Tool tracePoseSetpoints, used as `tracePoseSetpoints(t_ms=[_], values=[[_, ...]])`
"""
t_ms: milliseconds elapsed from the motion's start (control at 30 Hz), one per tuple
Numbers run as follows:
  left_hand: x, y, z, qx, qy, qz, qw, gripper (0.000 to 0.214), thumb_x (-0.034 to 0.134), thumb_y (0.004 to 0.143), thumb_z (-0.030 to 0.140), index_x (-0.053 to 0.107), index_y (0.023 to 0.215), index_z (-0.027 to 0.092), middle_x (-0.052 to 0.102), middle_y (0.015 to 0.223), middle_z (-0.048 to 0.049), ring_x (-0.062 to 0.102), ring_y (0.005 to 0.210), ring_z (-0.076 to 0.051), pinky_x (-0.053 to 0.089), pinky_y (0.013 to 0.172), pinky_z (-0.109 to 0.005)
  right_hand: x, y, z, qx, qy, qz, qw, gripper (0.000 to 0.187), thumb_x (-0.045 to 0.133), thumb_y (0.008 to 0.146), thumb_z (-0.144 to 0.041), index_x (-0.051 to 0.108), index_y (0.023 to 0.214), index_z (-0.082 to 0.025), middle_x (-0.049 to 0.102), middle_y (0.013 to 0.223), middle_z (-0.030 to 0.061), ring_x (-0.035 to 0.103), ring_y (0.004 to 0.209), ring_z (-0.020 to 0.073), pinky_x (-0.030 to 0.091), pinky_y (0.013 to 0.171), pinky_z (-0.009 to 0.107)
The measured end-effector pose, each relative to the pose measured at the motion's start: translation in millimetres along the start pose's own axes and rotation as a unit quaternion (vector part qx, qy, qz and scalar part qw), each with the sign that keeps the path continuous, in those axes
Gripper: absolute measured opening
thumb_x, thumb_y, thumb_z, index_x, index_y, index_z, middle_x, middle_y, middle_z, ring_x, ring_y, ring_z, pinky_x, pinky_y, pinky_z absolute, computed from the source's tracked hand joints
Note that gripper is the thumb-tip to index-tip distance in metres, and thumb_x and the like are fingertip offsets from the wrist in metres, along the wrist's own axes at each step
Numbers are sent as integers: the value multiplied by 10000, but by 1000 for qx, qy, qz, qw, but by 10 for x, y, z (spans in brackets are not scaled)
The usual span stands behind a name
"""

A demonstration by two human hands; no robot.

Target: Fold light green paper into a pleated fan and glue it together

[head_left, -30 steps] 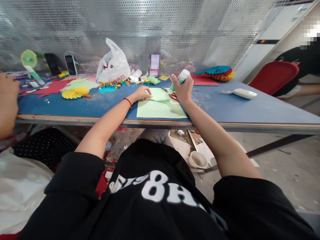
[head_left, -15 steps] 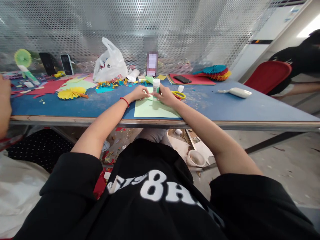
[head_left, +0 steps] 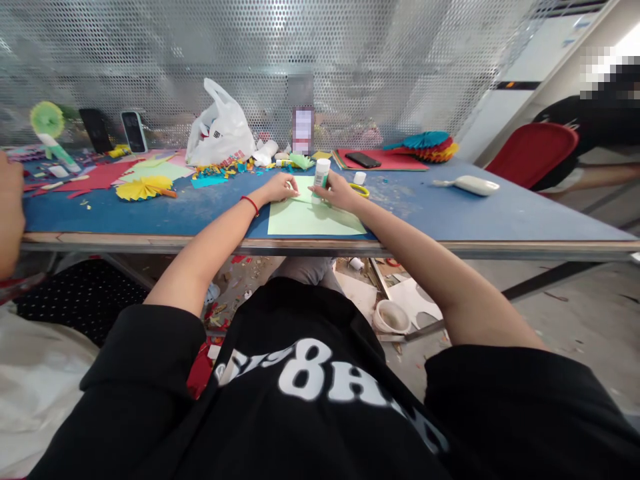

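Note:
A white glue stick (head_left: 322, 173) stands upright in the grip of my right hand (head_left: 339, 191), its lower end down at a narrow pale green paper strip (head_left: 305, 199). My left hand (head_left: 280, 187) pinches the left end of that strip between thumb and finger. Beneath both hands a pale green sheet of paper (head_left: 314, 224) lies flat near the table's front edge. Yellow-handled scissors (head_left: 361, 191) are partly hidden behind my right hand. Just beyond them sits a small white cap (head_left: 359, 178).
A white plastic bag (head_left: 220, 130), paper scraps and a yellow paper fan (head_left: 145, 187) are on the left of the blue table (head_left: 425, 210). A phone (head_left: 363, 159) lies on red paper behind. A white brush-like object (head_left: 475, 185) lies right. Another person's arm (head_left: 10, 213) is at far left.
My right hand has moved a little to the right with the glue stick, along the strip. My left hand has stayed in place.

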State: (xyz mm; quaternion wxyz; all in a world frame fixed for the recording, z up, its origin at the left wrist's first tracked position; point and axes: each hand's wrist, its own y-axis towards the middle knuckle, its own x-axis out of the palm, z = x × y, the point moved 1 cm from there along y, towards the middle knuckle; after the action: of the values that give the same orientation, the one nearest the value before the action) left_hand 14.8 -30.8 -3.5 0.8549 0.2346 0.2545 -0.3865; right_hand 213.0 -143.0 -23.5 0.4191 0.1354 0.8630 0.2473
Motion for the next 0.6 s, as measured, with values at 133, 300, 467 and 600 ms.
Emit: tracePoseSetpoints(t_ms=[133,300,467,600], values=[[-7,0,-6,0,10,-7,1000,242,865,743,84,647,699,177,534,442,60,457,408,-96,283,511,-234,-37,-72,74,4,2,6,1000,422,741,864,-572,464,916,-259,490,749,-38,427,715,160,349,671,328],[-22,-7,0,4,13,-16,1000,233,861,750,73,654,731,176,537,460,65,464,413,-96,286,513,-233,-68,-151,128,7,-3,20,1000,392,701,887,-559,445,910,-263,486,763,-35,431,706,164,352,670,339],[-30,-18,28,2,14,-21,1000,233,832,775,35,651,736,176,525,466,71,454,404,-95,281,502,-243,-74,-170,116,16,-28,41,999,307,701,868,-465,475,920,-263,535,787,-25,475,733,179,380,694,344],[-33,-21,39,-1,15,-29,999,229,830,785,44,648,745,179,517,474,74,448,404,-95,269,499,-243,-92,-183,68,39,-62,55,996,230,679,841,-371,486,901,-262,577,798,-10,523,736,194,407,705,348]])
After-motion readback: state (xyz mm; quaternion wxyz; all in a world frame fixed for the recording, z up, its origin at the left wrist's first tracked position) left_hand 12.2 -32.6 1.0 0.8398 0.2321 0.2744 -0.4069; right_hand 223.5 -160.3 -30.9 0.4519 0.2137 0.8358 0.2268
